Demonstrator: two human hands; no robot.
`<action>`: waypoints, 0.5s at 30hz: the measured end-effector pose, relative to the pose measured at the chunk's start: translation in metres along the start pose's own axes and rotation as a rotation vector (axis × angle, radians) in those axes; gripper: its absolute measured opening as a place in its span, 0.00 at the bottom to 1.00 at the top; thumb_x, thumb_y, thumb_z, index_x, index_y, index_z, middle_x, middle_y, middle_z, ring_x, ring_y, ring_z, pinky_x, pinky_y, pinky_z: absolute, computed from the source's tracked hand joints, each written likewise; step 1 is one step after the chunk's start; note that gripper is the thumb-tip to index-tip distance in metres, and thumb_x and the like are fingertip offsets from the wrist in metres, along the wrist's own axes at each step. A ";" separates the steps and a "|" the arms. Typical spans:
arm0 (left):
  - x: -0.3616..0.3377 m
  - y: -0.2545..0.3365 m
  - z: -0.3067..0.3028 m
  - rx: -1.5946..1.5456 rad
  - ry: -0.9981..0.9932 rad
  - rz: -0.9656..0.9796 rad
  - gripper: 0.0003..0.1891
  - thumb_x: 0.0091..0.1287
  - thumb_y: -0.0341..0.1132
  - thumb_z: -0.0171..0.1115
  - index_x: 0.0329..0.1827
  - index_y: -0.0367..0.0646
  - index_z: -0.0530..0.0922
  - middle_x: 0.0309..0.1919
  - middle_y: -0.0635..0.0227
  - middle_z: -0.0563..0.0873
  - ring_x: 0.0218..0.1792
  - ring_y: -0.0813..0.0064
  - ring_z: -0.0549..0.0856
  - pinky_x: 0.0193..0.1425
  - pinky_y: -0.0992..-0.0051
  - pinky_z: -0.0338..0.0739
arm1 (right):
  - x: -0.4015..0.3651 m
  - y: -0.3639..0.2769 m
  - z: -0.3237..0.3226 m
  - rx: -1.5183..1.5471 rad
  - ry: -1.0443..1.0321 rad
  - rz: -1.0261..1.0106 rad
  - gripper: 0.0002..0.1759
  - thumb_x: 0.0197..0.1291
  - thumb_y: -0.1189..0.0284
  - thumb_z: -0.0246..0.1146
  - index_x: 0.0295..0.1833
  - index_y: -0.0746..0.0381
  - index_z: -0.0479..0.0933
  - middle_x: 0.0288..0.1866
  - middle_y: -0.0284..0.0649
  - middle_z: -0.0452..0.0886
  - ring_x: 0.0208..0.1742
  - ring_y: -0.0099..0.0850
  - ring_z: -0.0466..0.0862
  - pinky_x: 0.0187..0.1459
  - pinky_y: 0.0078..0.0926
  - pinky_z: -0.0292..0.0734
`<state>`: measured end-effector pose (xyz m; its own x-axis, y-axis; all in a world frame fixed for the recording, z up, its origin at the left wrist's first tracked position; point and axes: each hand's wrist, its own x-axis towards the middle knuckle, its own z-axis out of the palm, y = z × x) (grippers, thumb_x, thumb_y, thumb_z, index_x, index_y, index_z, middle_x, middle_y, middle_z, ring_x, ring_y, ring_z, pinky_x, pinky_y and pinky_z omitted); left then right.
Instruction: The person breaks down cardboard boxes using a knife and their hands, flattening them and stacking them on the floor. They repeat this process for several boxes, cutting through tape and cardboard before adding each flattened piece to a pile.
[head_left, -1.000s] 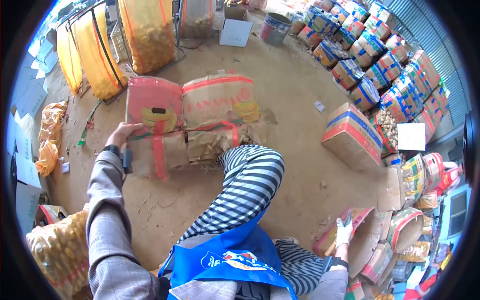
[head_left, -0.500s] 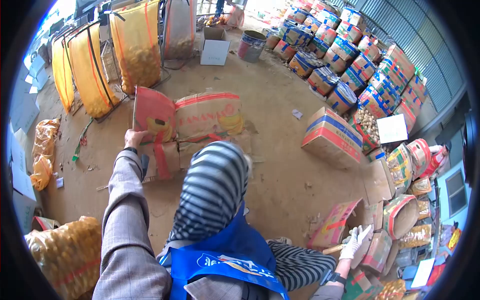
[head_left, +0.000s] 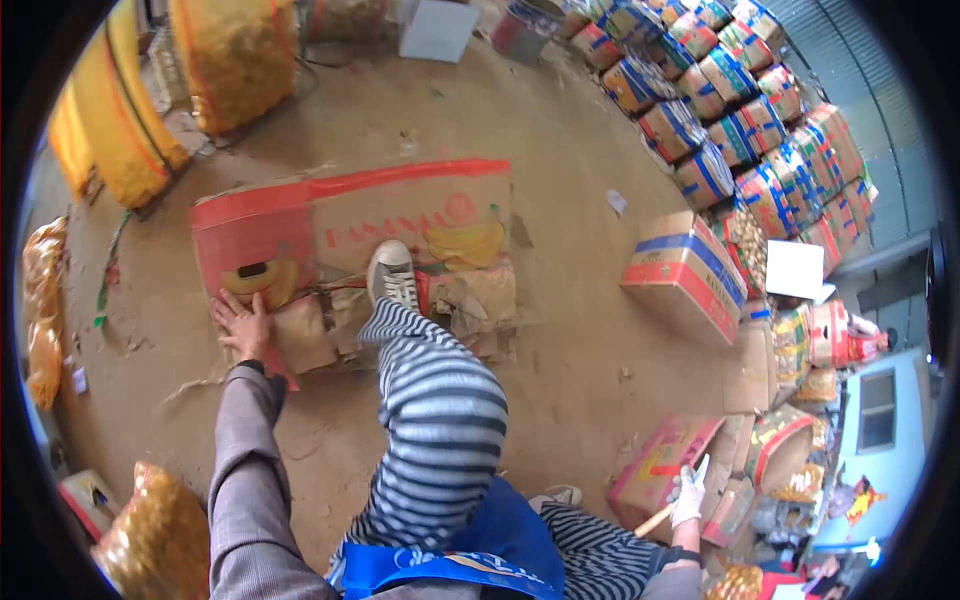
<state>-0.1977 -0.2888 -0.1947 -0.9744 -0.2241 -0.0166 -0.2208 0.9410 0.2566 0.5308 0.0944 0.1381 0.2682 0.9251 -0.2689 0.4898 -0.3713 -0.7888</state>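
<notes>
Stretching crosswise, flattened carton [head_left: 345, 205] (red edge [head_left: 410, 178] farthest), left hand [head_left: 243, 325] atop

open floor [head_left: 570, 330] btwn flat carton [head_left: 410, 215] & upright box [head_left: 675, 265], room for a hand to pass. striped leg [head_left: 440, 410] & shoe [head_left: 395, 275] block the direct way from l hand [head_left: 242, 325] to r hand [head_left: 687, 500] w/ tool [head_left: 655, 520]. cartons [head_left: 665, 465] crowd r hand. more floor btwn l hand & orange bag [head_left: 45, 320].

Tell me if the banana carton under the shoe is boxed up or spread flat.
Spread flat: the carton lies low on the ground, panels side by side, shoe and left hand on top.
</notes>
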 end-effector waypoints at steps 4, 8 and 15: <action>0.071 -0.003 0.040 0.030 -0.199 0.079 0.46 0.64 0.69 0.46 0.78 0.56 0.41 0.76 0.48 0.43 0.75 0.43 0.44 0.65 0.29 0.48 | -0.009 -0.012 0.008 -0.112 0.005 0.034 0.18 0.62 0.66 0.63 0.55 0.60 0.71 0.21 0.28 0.71 0.11 0.17 0.63 0.11 0.19 0.61; 0.188 -0.012 0.125 0.075 -0.056 0.355 0.44 0.65 0.67 0.47 0.78 0.55 0.44 0.74 0.41 0.46 0.73 0.39 0.49 0.68 0.36 0.51 | -0.016 0.001 -0.004 -0.298 0.123 0.024 0.12 0.61 0.66 0.65 0.48 0.56 0.75 0.19 0.26 0.70 0.11 0.18 0.64 0.12 0.20 0.59; 0.193 -0.007 0.071 0.034 -0.050 0.378 0.56 0.53 0.72 0.57 0.77 0.46 0.47 0.70 0.38 0.55 0.70 0.41 0.58 0.72 0.54 0.56 | -0.025 0.041 -0.034 -0.235 0.301 0.092 0.24 0.57 0.63 0.68 0.57 0.60 0.75 0.29 0.33 0.78 0.12 0.19 0.65 0.12 0.21 0.63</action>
<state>-0.3868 -0.3205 -0.2680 -0.9881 0.1519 0.0257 0.1538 0.9629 0.2216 0.5727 0.0531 0.1311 0.5337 0.8354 -0.1312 0.6197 -0.4919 -0.6115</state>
